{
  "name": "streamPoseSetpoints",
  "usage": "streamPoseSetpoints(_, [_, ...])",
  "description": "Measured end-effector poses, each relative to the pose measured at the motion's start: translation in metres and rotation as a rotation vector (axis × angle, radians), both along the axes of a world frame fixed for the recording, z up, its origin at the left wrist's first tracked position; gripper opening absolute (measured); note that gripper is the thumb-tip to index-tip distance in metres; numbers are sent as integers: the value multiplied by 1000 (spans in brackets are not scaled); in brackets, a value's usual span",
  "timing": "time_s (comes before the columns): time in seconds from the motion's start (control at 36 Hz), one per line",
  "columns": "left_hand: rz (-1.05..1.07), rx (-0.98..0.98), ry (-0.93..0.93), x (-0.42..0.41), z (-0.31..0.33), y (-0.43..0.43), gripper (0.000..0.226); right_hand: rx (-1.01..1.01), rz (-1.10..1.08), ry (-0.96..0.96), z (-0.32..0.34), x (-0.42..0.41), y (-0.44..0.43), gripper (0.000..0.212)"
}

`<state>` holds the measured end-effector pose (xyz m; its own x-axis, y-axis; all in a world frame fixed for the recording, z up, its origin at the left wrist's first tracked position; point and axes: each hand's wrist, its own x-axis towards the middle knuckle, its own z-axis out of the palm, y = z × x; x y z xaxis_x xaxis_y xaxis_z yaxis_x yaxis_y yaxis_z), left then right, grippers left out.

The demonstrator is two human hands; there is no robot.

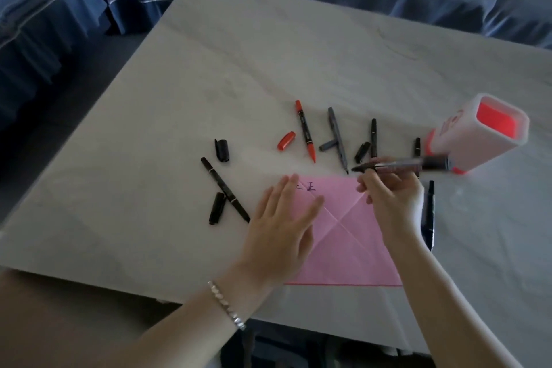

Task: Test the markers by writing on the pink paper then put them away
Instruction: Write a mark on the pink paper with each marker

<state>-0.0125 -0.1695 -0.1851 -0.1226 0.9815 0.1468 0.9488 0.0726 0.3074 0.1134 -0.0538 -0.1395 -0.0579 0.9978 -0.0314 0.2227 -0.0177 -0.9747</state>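
Observation:
A creased pink paper lies near the table's front edge, with small black marks at its top left. My left hand rests flat on the paper's left side, fingers apart. My right hand hovers over the paper's top right corner and grips a dark marker held level, tip pointing left. Uncapped markers lie beyond the paper: a red one, a grey one, a black one. Another black marker lies to the left. One more marker lies right of my right hand.
Loose caps lie among the markers: red, black, black, grey. A white and red pen holder stands tilted at the right. The white-covered table has blue-draped furniture behind it.

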Motion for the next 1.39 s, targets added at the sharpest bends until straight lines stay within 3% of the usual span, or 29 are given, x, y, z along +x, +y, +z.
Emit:
streamPoseSetpoints(0.08, [-9, -32, 40, 3, -1, 10, 44, -22, 55, 60, -1, -4, 0, 27])
streamPoseSetpoints(0.22, [-31, -60, 40, 3, -8, 16, 43, -71, 60, 136, -4, -8, 1, 10])
streamPoseSetpoints(0.31, [-20, -74, 0, 3, -10, 17, 42, -94, 29, 151, -6, -14, 1, 12])
streamPoseSetpoints(0.47, [-2, -61, -37, 2, -10, 18, 43, 27, -76, -48, -28, -27, 4, 30])
streamPoseSetpoints(0.67, [26, -91, -110, 3, -6, 19, 47, 163, -95, -206, -46, -32, 3, 36])
streamPoseSetpoints(1.06, [33, -126, -103, 4, -6, 20, 50, 248, -64, -336, -49, -33, 2, 25])
streamPoseSetpoints(1.39, [20, -116, -107, 4, -3, 19, 49, 217, -87, -300, -50, -30, 4, 29])
